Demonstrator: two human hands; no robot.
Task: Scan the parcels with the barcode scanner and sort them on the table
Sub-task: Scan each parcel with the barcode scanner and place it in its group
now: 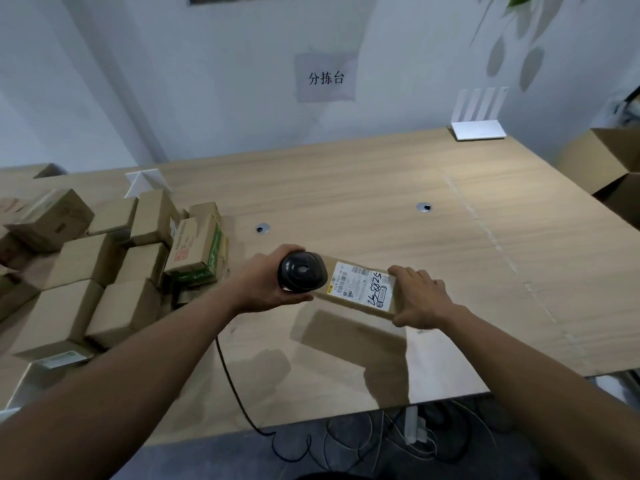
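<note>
My left hand (266, 284) grips a black barcode scanner (303, 271), whose head sits over the left end of a flat cardboard parcel (349, 299). My right hand (420, 296) holds that parcel by its right end, lifted above the wooden table (381, 209). A white shipping label (363, 287) with handwritten numbers faces up on the parcel. The scanner's black cable (232, 375) runs down over the table's front edge. A heap of several cardboard parcels (97, 268) covers the table's left side.
Two round cable grommets (262, 229) are set in the tabletop. A white stand (478, 129) sits at the back right, a small white card (145, 181) behind the heap. Open cardboard boxes (609, 164) stand at the right. Cables (381, 438) lie on the floor below.
</note>
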